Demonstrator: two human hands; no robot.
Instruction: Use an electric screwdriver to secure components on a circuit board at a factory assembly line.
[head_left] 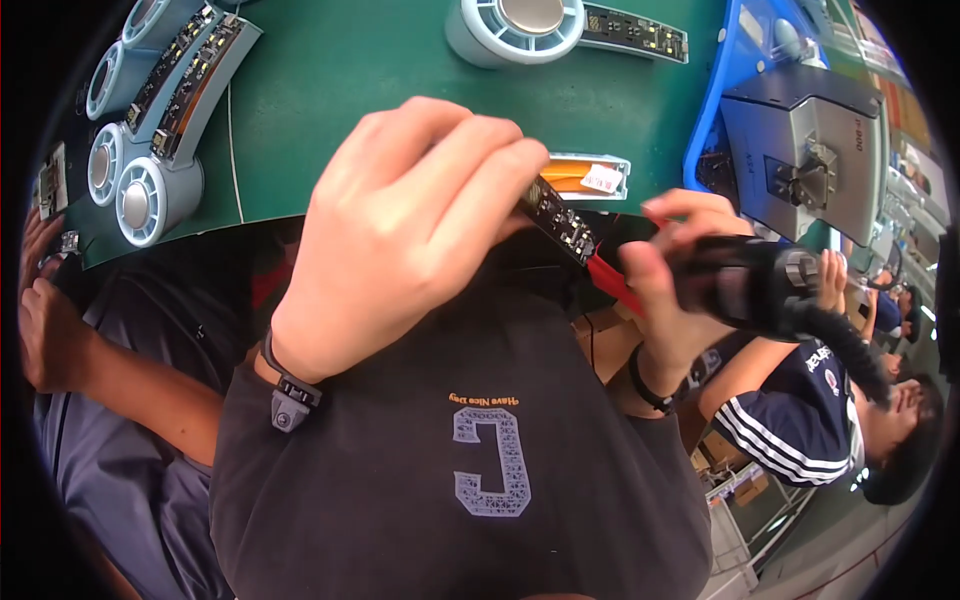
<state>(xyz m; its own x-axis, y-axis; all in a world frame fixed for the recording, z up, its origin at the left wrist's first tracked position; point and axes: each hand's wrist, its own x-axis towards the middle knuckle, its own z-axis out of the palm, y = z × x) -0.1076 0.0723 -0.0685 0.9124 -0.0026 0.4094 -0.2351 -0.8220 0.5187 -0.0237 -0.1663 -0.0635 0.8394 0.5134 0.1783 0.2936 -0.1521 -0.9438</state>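
Note:
My left hand [400, 210] is closed on one end of a narrow black circuit board [562, 222] with small light components, at the table's near edge. A red piece [612, 282] extends from the board's lower end toward my right thumb; its kind is unclear. My right hand [690, 215] is curled around a black cylindrical corded tool [745, 283], blurred, with a ribbed cable at its end. Its tip is hidden. Just beyond the board lies a light-blue handle shell [622, 180] containing an orange part and a white label.
Light-blue fan units [150, 200] with exposed circuit boards lie at the left; another fan unit [500, 35] lies at the far middle. A blue bin [708, 110] and a grey box-shaped device [800, 150] stand at the right. People sit on both sides.

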